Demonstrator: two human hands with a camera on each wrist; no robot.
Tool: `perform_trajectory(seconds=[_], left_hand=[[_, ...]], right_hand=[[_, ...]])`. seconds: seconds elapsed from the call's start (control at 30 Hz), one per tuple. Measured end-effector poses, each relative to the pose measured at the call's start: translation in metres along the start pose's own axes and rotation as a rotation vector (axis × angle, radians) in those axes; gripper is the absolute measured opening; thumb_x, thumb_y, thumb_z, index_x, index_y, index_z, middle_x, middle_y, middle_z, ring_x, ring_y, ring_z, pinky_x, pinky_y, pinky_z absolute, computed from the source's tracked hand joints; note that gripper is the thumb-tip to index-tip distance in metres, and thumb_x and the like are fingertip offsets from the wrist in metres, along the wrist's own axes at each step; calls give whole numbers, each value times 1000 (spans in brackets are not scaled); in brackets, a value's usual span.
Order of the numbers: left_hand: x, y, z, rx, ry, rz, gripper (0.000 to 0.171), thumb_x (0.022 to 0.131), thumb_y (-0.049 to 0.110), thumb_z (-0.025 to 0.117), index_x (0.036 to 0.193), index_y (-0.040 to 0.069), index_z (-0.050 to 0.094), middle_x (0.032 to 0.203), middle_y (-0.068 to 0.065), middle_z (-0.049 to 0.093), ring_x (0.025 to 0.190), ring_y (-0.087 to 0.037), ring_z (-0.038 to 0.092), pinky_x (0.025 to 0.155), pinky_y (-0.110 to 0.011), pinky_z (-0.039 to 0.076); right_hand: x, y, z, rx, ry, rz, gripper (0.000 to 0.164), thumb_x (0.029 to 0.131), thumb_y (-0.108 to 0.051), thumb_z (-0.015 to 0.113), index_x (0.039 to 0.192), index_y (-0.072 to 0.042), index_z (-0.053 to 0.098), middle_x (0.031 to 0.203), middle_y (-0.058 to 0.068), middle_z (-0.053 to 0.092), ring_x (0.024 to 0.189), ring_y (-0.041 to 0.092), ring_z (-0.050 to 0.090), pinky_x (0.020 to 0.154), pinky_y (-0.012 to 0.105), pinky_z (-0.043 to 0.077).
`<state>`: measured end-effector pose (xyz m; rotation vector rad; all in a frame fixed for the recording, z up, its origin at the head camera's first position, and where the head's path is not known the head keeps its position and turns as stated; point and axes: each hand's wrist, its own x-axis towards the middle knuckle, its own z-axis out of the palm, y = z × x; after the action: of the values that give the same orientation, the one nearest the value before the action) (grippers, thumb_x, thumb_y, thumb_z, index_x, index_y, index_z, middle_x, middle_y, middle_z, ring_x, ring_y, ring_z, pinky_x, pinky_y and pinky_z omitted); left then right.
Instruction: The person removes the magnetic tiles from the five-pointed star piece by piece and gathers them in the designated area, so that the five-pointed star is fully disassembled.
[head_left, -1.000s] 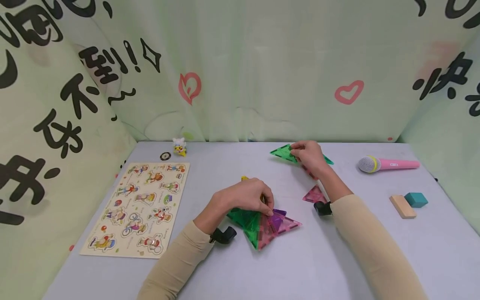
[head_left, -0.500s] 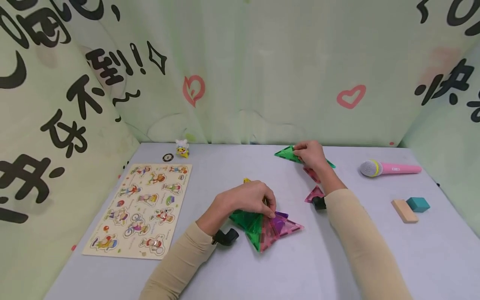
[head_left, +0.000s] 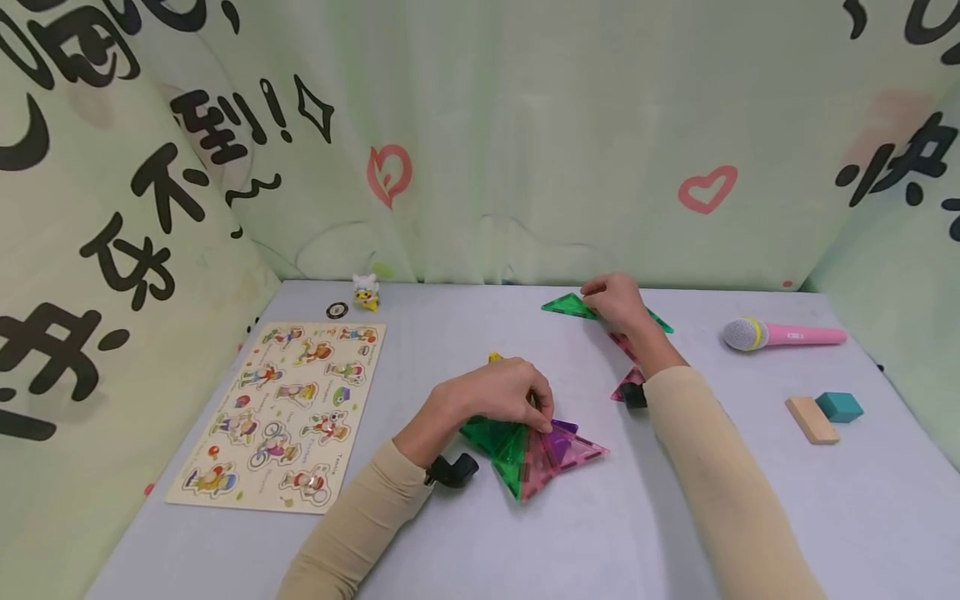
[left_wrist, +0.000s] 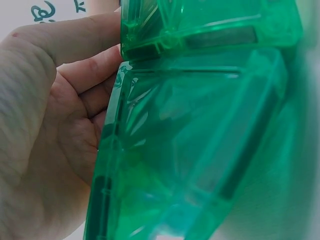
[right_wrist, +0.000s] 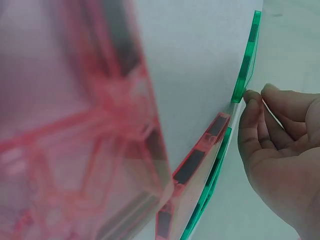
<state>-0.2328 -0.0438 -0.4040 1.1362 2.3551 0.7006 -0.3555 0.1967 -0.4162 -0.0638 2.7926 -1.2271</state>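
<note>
My left hand (head_left: 498, 396) pinches the top of a cluster of see-through magnetic tiles at the middle of the table. Its green tiles (left_wrist: 185, 145) fill much of the left wrist view, hiding some fingertips. Pink tiles (head_left: 542, 462) and a purple tile (head_left: 558, 442) fan out on its right side, and a yellow bit shows behind the hand. At the far edge, my right hand (head_left: 621, 304) has loosely bent fingers at the inner corner of a flat green tile (right_wrist: 246, 62); the thumb stands apart from it. A pink tile (right_wrist: 192, 165) lies along a second green tile (right_wrist: 210, 185).
A picture puzzle board (head_left: 277, 417) lies on the left, with a round black disc (head_left: 337, 310) and a small figurine (head_left: 366, 292) behind it. On the right are a pink microphone (head_left: 783, 335), a wooden block (head_left: 813, 420) and a teal block (head_left: 840, 407). Printed curtains surround the table.
My right hand has drawn slightly back from the left green tile it was pinching, and that tile has shifted a little left. The left hand keeps its hold; the head view has shifted slightly.
</note>
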Motion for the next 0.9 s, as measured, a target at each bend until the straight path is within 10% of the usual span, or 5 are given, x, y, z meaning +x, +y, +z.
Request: perform_trajectory(seconds=[0.9], left_hand=[[0,-1,-1,-27,-8,19,14,88,31,76,77,23,72,77,12,67,74,-4,57,67,-18,49]], right_hand=[[-65,3,-19,-4,-206,-131,27,97,-24,63,116,-7,71,112,12,73,97,27,66,76,36,52]])
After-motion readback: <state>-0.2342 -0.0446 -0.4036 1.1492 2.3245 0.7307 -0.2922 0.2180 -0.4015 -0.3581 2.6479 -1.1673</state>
